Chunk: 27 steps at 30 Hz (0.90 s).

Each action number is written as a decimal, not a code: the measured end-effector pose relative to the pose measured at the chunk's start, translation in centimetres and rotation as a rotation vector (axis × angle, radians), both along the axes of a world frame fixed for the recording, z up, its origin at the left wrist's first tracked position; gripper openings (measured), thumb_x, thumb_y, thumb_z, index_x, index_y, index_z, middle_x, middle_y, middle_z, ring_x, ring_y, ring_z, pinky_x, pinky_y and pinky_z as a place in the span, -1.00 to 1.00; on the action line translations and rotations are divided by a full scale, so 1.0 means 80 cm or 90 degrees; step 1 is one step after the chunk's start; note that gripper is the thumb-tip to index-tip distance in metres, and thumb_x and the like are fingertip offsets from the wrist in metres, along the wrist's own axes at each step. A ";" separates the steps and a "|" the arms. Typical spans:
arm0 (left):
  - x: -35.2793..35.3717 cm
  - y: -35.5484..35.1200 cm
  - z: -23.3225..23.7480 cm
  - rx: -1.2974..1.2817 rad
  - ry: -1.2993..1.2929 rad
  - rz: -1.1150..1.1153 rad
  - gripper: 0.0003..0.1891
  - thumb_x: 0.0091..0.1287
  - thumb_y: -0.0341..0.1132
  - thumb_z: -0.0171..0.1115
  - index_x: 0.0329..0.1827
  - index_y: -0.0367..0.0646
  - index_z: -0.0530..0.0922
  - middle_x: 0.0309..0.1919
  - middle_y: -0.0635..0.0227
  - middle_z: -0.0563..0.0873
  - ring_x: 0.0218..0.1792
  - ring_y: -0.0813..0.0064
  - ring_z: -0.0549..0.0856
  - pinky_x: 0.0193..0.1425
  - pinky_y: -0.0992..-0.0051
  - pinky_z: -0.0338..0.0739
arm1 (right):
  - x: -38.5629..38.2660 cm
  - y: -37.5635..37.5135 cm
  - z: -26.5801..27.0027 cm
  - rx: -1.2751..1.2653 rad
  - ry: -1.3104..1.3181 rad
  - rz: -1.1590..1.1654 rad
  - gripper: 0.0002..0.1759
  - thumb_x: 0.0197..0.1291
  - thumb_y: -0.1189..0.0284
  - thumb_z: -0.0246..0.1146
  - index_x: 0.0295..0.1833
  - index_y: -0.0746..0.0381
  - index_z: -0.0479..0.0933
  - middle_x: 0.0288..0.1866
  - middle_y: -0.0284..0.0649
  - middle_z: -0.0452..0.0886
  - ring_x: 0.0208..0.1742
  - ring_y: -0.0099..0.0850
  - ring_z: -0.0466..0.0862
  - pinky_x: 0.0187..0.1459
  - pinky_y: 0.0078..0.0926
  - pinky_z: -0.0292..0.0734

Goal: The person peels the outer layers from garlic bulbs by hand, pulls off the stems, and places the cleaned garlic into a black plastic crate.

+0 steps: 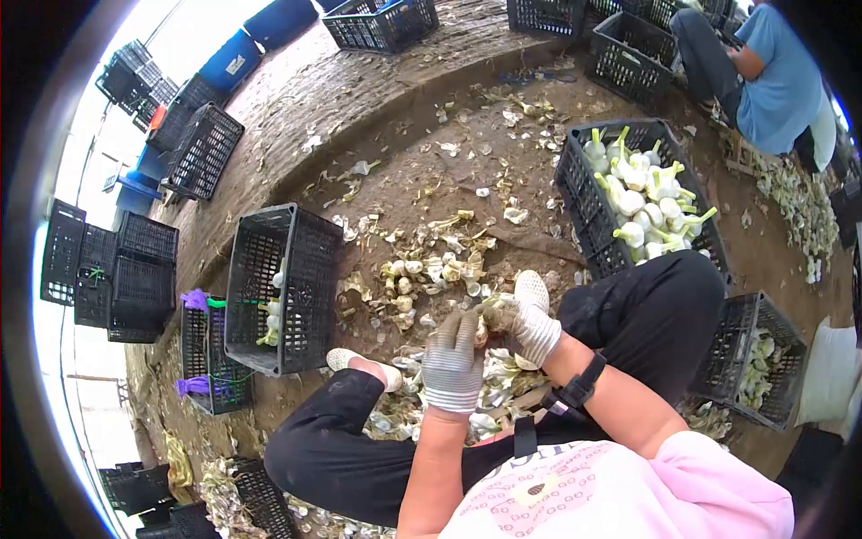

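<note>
My left hand, in a grey-and-white striped work glove, is closed against a garlic bulb in front of my lap. On the bulb's other side my right hand, gloved the same way, has its fingers bent around it. Much of the bulb is hidden by the fingers, and whether a small tool is in the right hand does not show. Just beyond my hands, loose untrimmed garlic bulbs with dry stalks lie on the dirt floor. Peeled skins cover the ground between my legs.
A black crate heaped with white garlic bulbs stands ahead on the right. On the left a tipped crate holds a few bulbs. Another crate with garlic pieces is beside my right knee. A person in a blue shirt sits far right.
</note>
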<state>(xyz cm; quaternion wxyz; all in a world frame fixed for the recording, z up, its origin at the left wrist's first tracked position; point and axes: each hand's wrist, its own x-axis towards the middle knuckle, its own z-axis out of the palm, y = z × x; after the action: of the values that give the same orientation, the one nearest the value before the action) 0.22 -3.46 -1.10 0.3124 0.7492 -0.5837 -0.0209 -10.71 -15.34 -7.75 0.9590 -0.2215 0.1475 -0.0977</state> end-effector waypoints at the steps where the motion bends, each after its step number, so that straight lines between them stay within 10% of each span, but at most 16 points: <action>1: 0.000 0.001 0.005 0.001 -0.021 -0.006 -0.39 -0.21 -0.56 0.25 0.06 -0.16 0.46 -0.03 0.04 0.52 -0.08 0.03 0.54 -0.02 0.23 0.47 | -0.001 0.002 0.006 0.007 -0.003 -0.008 -0.53 0.19 0.38 0.16 0.17 0.37 0.32 0.00 -0.11 0.53 0.00 -0.31 0.56 0.06 -0.35 0.49; 8: 0.006 0.005 0.012 -0.036 -0.018 -0.029 -0.39 -0.22 -0.51 0.31 0.05 -0.15 0.45 -0.05 0.12 0.52 -0.09 0.07 0.54 0.01 0.25 0.44 | -0.002 -0.004 -0.007 -0.195 0.118 -0.030 -0.62 0.13 0.39 0.24 0.05 0.29 0.46 -0.11 -0.29 0.59 -0.16 -0.43 0.59 -0.08 -0.44 0.56; 13: 0.019 0.015 0.009 -0.071 0.063 0.002 -0.40 -0.25 -0.49 0.37 0.01 -0.18 0.47 -0.08 0.12 0.53 -0.10 0.09 0.55 -0.02 0.26 0.46 | 0.008 0.011 0.016 -0.022 0.161 -0.037 -0.75 0.05 0.29 0.30 -0.16 0.13 0.52 -0.23 -0.31 0.60 -0.22 -0.42 0.60 -0.23 -0.31 0.57; 27: 0.030 0.026 0.005 -0.072 -0.072 0.028 -0.54 -0.12 -0.52 0.19 -0.04 -0.15 0.48 -0.12 0.20 0.51 -0.16 0.14 0.53 -0.06 0.25 0.44 | 0.034 0.013 0.043 -0.119 0.273 0.011 -0.75 0.11 0.44 0.22 -0.08 0.23 0.50 -0.22 -0.25 0.60 -0.25 -0.33 0.63 -0.21 -0.30 0.60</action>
<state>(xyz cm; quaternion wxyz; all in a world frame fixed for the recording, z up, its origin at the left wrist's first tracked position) 2.59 -1.38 -0.72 0.3211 0.7432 -0.5838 0.0609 -8.02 -14.33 -4.33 0.8818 -0.3264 0.3362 -0.0535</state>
